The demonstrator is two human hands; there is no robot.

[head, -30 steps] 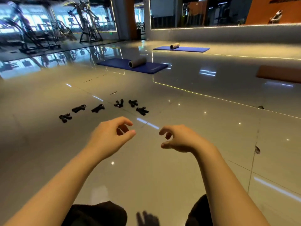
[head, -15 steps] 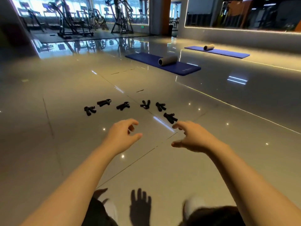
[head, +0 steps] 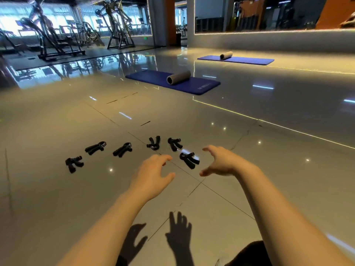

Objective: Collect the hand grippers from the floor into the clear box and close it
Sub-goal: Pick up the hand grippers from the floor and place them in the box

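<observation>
Six black hand grippers lie loose on the glossy tiled floor (head: 249, 169), in a ragged row across the middle of the frame, and both hands are reaching toward them. None has been picked up, and the clear box is nowhere in view. The right hand (head: 222, 162) is just right of centre, forearm stretched out from the lower right corner, fingers spread and gently curved, thumb low, holding nothing. It hovers right beside the nearest gripper (head: 189, 159). The left hand (head: 151, 175) is at centre, a little lower in the frame, forearm running up from the bottom left, fingers loosely bent and apart, also holding nothing. Above it lie two more grippers (head: 153, 143) and (head: 174, 144), close together. Further left are three others (head: 122, 149), (head: 95, 147) and (head: 74, 163), well apart from one another. The step in hand looks like the first pickup. It would go best by closing the right hand over both handles of the nearest gripper, so the sprung arms cannot slide on the slick tile, while the left takes one just above it. The box will have to be found before anything can be dropped in. Beyond, in the upper centre, a grey roller (head: 178, 77) rests on a blue mat (head: 149, 77).
</observation>
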